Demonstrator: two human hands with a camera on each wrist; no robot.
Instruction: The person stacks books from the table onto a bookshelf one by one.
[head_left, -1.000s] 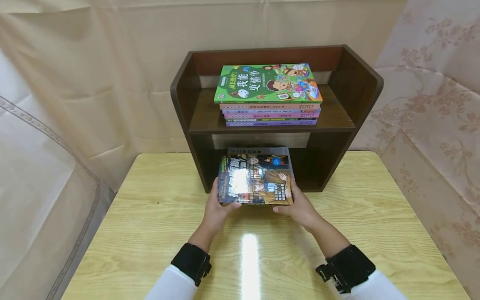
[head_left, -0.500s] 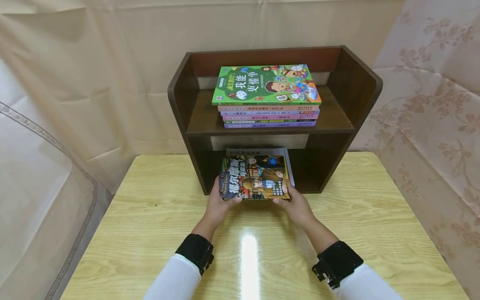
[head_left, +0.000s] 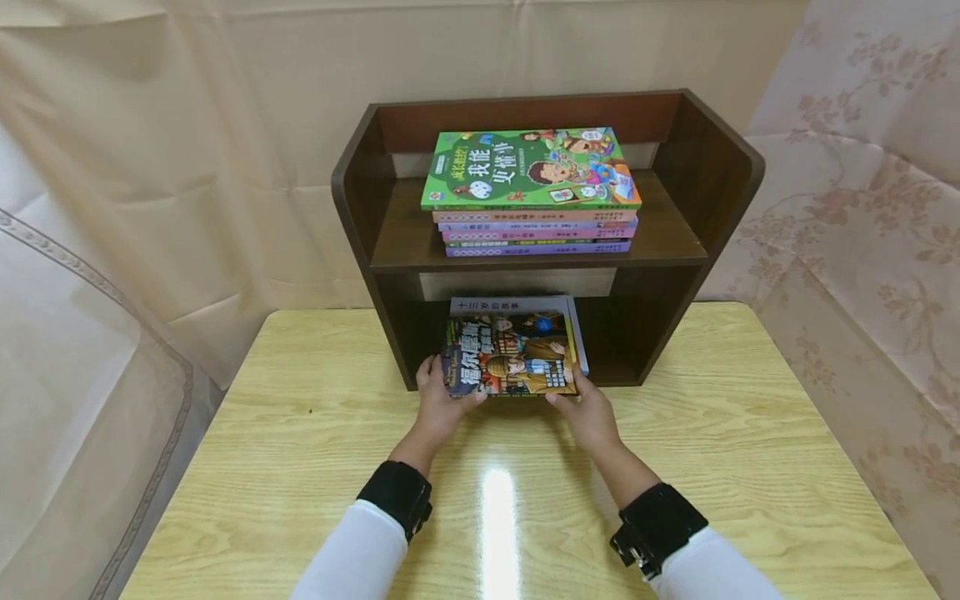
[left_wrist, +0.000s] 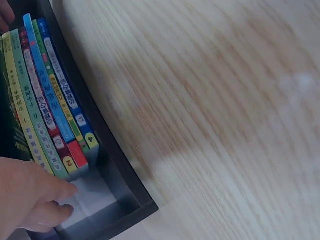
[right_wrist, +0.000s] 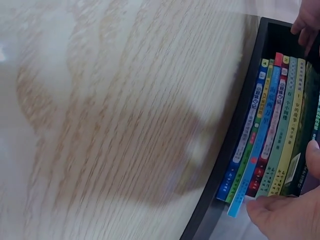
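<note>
In the head view, a dark paperback book (head_left: 517, 362) with cartoon detectives on its cover lies level at the front of the lower shelf. My left hand (head_left: 441, 408) holds its left side, the thumb along the front edge. The right side is held by my right hand (head_left: 591, 415), that thumb also at the front edge. Under it, a pale grey book (head_left: 487, 303) shows at the back. Both wrist views look onto a stack of books (left_wrist: 55, 100) with coloured spines below the dark one. One light-blue spine (right_wrist: 255, 145) is shifted sideways from the others.
A dark brown two-tier bookshelf (head_left: 360, 208) stands at the back of the wood-grain table (head_left: 322, 467). Its upper shelf bears several stacked books, a green one (head_left: 532, 169) on top. Beige cloth (head_left: 225, 150) hangs behind, and patterned cloth (head_left: 862, 208) hangs on the right.
Both hands have moved slightly inward and away from me with the dark book, which sits a little lower and further in. The glare has left its cover.
</note>
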